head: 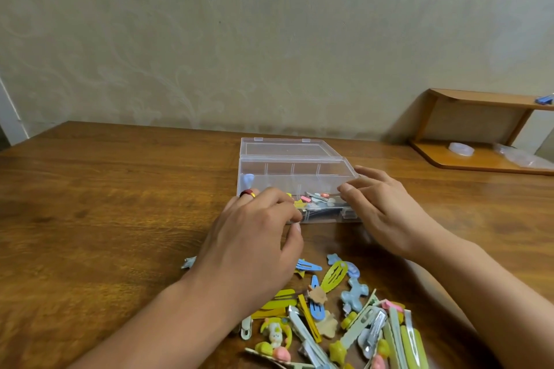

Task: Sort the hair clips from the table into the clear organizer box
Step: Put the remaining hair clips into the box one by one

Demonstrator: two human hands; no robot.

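Wooden table backing onto patterned wall | clear organizer box lying open at 12 o'clock | left hand curling fingers at its front edge, contents unclear | right hand spreading, steadying its right corner | hair clips piling at 6 o'clock | advice: keeping box braced while dropping one clip per compartment.
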